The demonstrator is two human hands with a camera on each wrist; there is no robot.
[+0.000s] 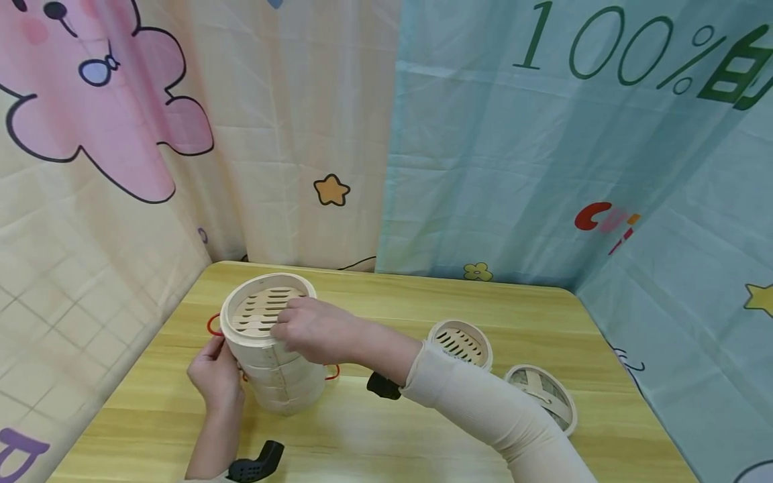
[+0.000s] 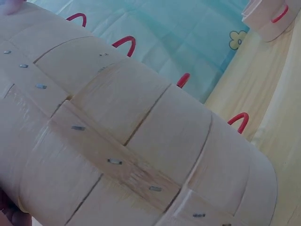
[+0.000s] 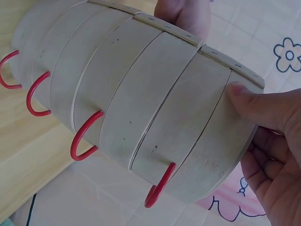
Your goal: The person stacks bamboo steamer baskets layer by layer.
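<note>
A tall stack of round bamboo steamer baskets [image 1: 286, 386] stands on the left of the table, its slatted top basket uncovered in the head view. My right hand [image 1: 317, 329] pinches the rim of the top basket; the right wrist view shows the thumb [image 3: 249, 101] outside and the fingers curled over the edge. My left hand [image 1: 219, 372] grips the stack's upper left side, just under a red loop handle [image 1: 214, 325]. Part of that hand is hidden behind the stack. Red handles [image 3: 87, 136] run down the stack's side in both wrist views.
Right of the stack, a smaller slatted steamer basket [image 1: 461, 342] stands on the wooden table [image 1: 374, 449]. Beside it lies a round woven lid [image 1: 546, 396] with a strap, partly covered by my right sleeve. Printed curtains [image 1: 483, 168] enclose the table's back and sides.
</note>
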